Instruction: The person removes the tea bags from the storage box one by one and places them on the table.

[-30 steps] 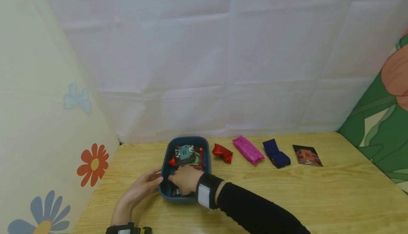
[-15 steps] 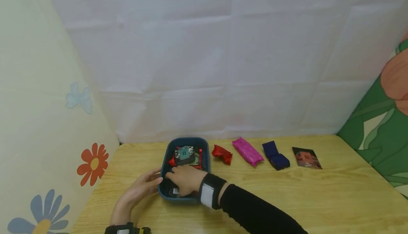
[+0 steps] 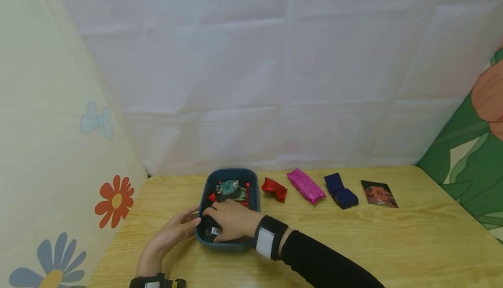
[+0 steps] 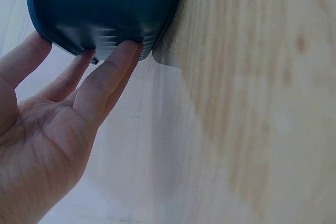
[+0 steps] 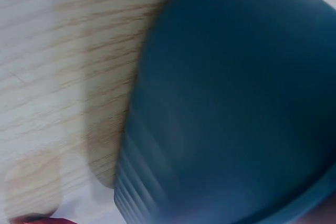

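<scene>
A dark blue plastic bin stands on the wooden table in the head view. My left hand rests its fingertips against the bin's left outer side; in the left wrist view the fingers are nearly straight on the wall. My right hand reaches into the near half of the bin. Between its thumb and fingers it holds a black packet with a small white label. Behind that hand, a packet with a teal house picture lies on red wrappers in the bin. The right wrist view shows mostly the bin's outer wall.
Right of the bin, in a row, lie a crumpled red packet, a pink packet, a folded navy packet and a flat dark packet with a red house picture. A white sheet hangs behind the table.
My right hand has shifted slightly right and up within the bin, and the black packet with its white label now shows more under the fingers. The left hand has stayed in place.
</scene>
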### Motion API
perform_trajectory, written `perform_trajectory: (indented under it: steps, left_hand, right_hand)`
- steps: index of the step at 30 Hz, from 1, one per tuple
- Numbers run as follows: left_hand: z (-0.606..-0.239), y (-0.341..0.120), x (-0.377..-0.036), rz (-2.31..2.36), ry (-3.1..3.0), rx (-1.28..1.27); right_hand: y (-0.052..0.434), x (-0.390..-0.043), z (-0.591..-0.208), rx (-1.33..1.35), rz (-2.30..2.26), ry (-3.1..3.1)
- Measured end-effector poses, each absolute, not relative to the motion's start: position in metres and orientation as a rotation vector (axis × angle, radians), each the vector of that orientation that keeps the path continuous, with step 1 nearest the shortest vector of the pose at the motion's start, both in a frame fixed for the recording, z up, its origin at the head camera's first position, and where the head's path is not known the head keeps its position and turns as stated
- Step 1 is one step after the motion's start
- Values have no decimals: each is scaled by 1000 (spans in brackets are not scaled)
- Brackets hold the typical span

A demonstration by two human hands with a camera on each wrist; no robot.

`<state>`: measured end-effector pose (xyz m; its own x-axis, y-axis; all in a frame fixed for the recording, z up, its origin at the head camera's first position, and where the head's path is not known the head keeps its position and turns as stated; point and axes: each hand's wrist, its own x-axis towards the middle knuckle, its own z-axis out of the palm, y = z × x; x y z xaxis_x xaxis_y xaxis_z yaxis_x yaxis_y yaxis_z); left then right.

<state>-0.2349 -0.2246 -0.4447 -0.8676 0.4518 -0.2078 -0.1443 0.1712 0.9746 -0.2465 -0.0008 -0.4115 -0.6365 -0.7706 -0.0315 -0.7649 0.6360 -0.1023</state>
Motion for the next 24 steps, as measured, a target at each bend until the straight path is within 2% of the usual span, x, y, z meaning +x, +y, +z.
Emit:
perform_trajectory:
  steps: [24]
  left_hand:
    - [-445, -226, -233, 1732, 2022, 365]
  right_hand:
    - [12, -237, -389, -1258, -534, 2728]
